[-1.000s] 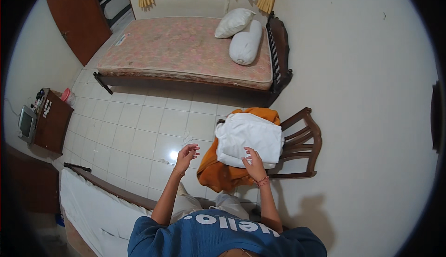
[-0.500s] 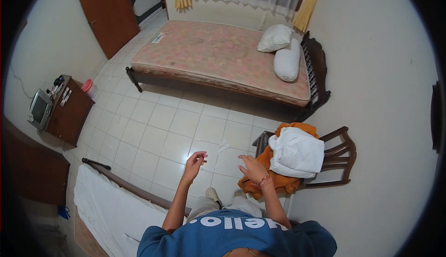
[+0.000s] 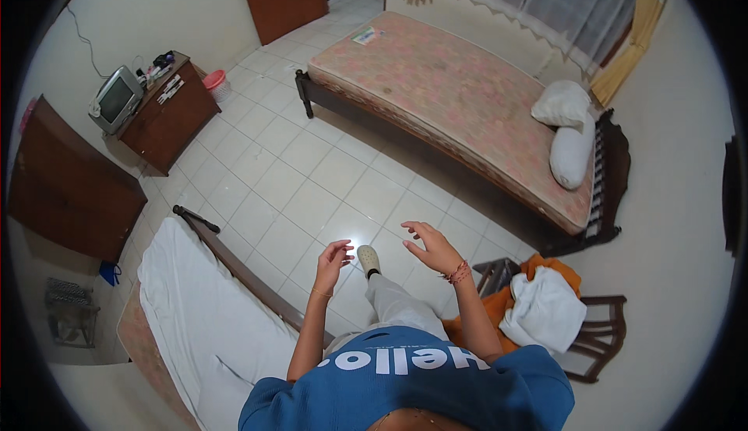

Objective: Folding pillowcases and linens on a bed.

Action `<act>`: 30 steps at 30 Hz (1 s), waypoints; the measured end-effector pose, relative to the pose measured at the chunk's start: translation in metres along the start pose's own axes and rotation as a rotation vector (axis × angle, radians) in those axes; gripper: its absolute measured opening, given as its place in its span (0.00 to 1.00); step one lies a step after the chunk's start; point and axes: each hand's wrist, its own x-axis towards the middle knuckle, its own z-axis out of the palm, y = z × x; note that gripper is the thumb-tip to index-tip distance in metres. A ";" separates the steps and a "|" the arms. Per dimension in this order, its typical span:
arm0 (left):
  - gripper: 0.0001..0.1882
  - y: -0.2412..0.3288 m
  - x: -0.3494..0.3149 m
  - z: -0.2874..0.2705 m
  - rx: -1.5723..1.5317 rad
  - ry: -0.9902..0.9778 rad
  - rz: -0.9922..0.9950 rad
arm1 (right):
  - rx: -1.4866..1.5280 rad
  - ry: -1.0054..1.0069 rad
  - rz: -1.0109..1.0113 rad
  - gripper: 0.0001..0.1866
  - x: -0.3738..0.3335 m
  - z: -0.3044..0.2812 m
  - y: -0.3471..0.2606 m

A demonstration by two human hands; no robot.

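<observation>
Hovering over white floor tiles (image 3: pixel 288 189): left hand (image 3: pixel 333 263), fingers loosely curled, and right hand (image 3: pixel 436 250), fingers half spread, both empty. White cloth (image 3: pixel 543 309), bunched atop orange cloth (image 3: pixel 491 312), on slat-backed wooden chair (image 3: pixel 618 330) at person's right. Blue short-sleeved shirt (image 3: pixel 467 388), bold white chest lettering (image 3: pixel 397 362), upside down. Pink-patterned mattress (image 3: pixel 452 88), corner label (image 3: pixel 365 35), print too small to read.

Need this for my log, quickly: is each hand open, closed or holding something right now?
Left hand: open, loosely curled, holding nothing.
Right hand: open, holding nothing.
</observation>
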 end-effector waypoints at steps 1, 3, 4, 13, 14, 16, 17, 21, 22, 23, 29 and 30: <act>0.14 0.003 0.011 -0.003 0.000 0.003 -0.019 | 0.009 -0.012 -0.011 0.18 0.016 0.002 0.004; 0.14 0.011 0.040 -0.008 0.000 0.012 -0.045 | 0.014 -0.026 -0.038 0.18 0.051 0.003 0.012; 0.14 0.018 0.056 -0.012 -0.003 0.026 -0.033 | 0.028 -0.031 -0.043 0.17 0.070 0.003 0.015; 0.13 0.121 0.213 -0.041 0.059 0.007 0.076 | 0.026 0.146 -0.089 0.15 0.262 -0.024 0.018; 0.13 0.129 0.227 -0.047 0.055 0.008 0.108 | 0.020 0.172 -0.082 0.14 0.280 -0.025 0.016; 0.13 0.138 0.252 -0.061 0.029 0.031 0.102 | 0.003 0.176 -0.109 0.14 0.317 -0.019 0.017; 0.13 0.142 0.265 -0.069 0.005 0.048 0.100 | 0.033 0.143 -0.111 0.14 0.334 -0.015 0.015; 0.13 0.139 0.318 -0.111 0.019 0.021 -0.001 | 0.090 0.046 -0.107 0.14 0.399 0.010 0.022; 0.13 0.145 0.333 -0.123 0.028 0.015 -0.009 | 0.098 0.052 -0.098 0.14 0.417 0.017 0.023; 0.14 0.151 0.349 -0.135 0.030 0.027 -0.005 | 0.094 0.034 -0.088 0.14 0.435 0.023 0.024; 0.14 0.212 0.461 -0.215 0.073 0.017 0.043 | 0.130 0.094 -0.034 0.14 0.551 0.057 0.006; 0.14 0.224 0.478 -0.228 0.087 0.021 0.060 | 0.167 0.117 -0.009 0.13 0.570 0.060 0.000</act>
